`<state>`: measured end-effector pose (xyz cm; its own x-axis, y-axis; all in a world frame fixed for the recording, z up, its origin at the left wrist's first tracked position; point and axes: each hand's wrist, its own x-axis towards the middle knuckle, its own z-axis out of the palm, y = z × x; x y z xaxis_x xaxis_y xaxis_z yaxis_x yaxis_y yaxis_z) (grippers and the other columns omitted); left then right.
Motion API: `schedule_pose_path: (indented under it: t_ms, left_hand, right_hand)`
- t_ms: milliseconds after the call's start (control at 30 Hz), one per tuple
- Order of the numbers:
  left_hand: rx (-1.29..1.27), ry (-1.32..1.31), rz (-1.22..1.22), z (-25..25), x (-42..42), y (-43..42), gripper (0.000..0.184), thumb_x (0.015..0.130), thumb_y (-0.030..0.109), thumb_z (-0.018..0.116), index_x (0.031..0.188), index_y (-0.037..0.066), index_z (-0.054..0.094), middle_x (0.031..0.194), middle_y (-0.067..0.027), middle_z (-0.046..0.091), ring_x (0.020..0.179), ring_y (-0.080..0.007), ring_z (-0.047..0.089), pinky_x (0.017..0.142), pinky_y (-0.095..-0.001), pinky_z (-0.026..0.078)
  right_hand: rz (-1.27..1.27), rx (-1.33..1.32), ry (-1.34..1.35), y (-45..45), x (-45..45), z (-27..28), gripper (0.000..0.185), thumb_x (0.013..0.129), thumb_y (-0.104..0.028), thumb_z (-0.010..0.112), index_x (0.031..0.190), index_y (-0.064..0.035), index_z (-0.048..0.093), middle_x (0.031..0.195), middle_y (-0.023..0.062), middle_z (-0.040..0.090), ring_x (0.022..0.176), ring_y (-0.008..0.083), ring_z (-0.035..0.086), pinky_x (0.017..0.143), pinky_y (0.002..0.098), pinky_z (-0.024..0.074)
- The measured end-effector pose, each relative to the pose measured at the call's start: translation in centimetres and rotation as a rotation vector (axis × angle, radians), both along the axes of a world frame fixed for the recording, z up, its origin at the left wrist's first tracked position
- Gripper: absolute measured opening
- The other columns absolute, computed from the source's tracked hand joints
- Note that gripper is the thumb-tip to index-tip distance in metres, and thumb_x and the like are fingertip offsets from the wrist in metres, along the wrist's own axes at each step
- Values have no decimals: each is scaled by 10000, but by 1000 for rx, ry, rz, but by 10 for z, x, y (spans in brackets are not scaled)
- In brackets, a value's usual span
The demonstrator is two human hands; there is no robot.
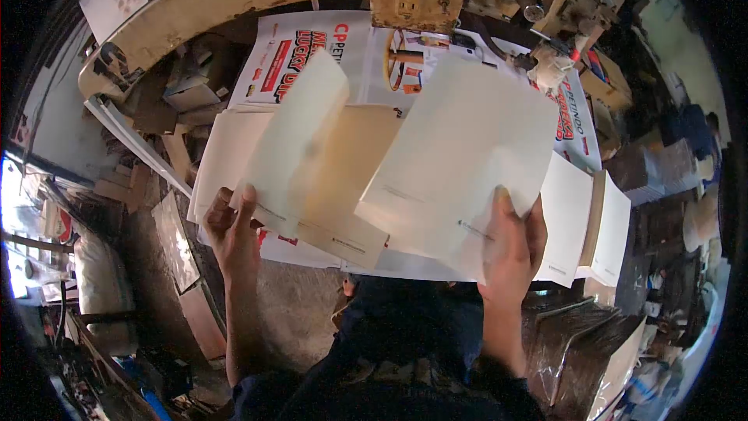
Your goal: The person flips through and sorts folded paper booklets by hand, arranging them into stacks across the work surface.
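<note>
The left forearm (241,320) and right forearm (502,331) reach forward, well apart. The left grip (232,235) is pinched closed, left thumb (248,196) up beside bent fingers (219,212); the right grip (510,245) is pinched too, right thumb (502,204) pointing forward.

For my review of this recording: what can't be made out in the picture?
All in the head view:
- Small print on the right sheet: too small and blurred to read.
- Right hand: some fingertips hidden behind that sheet.
- Poster: part of its lettering covered by the left sheet.
- Person's forearms: cut short by dark sleeves.
</note>
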<state>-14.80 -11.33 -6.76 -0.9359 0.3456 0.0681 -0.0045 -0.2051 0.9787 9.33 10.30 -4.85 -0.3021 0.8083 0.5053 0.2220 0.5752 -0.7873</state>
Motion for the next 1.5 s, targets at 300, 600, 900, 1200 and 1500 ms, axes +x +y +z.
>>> schedule_pose_path:
  t_ms: [300, 600, 900, 1200, 1500]
  left_hand:
    - [-124, 307, -1, -90, -56, -29, 521, 994, 421, 443, 1321, 17, 476, 1302, -173, 534, 1174, -268, 542, 972, -395, 444]
    - [-904, 218, 39, 57, -29, -13, 264, 909, 189, 647, 1066, -22, 662, 916, -28, 656, 827, -85, 564, 725, -258, 465]
    - [-397, 140, -77, -140, -246, -134, 271, 913, 82, 607, 1163, -21, 626, 974, -117, 670, 867, -203, 627, 701, -328, 505]
    - [-1327, 737, 41, -101, -174, -101, 617, 964, 445, 479, 1456, 99, 344, 1362, -168, 462, 1142, -270, 527, 887, -465, 451]
    - [-1534, 966, 67, -170, -139, -83, 748, 911, 571, 473, 1477, 110, 310, 1446, -247, 309, 1225, -375, 458, 937, -530, 434]
  right_hand:
    - [553, -672, 116, -56, -76, -23, 715, 962, -261, 572, 1411, 148, 194, 1263, 279, 511, 1130, 276, 565, 962, 364, 441]
    - [937, -732, -79, -73, -114, -19, 506, 960, -137, 563, 1386, -6, 324, 1204, 150, 551, 1108, 188, 557, 941, 297, 442]
    - [1146, -687, -88, -75, -88, -2, 453, 943, -176, 589, 1316, -4, 398, 1142, 210, 619, 1087, 253, 622, 915, 366, 535]
    - [1150, -449, -118, -75, -41, 0, 273, 902, -66, 581, 1163, -1, 537, 1025, 146, 649, 973, 226, 660, 855, 332, 560]
    - [910, -465, 78, -35, 52, -8, 228, 925, -117, 602, 1117, -1, 562, 924, 121, 677, 864, 218, 683, 759, 326, 547]
